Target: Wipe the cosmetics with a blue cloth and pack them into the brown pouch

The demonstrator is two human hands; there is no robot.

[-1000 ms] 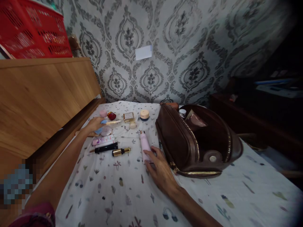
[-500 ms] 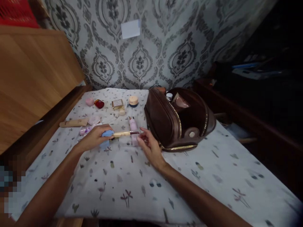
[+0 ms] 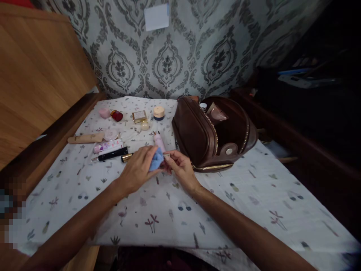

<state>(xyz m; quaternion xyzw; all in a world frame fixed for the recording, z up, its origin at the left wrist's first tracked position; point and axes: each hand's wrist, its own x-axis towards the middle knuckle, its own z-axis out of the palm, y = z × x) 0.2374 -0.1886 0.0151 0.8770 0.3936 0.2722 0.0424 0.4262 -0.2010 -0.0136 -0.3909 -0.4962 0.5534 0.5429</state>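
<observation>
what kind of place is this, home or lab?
Probably a home bedroom: damask wallpaper, a wooden headboard-like panel, and a printed sheet strewn with cosmetics beside an open brown toiletry bag. The left hand grips a blue cloth.

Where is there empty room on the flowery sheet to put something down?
The sheet is bare right of the brown bag, and near its front corners. It is crowded at the back left, where the black tube, pink tube and cream jar lie. The left hand, holding a blue pad, and right hand fill the middle.
</observation>
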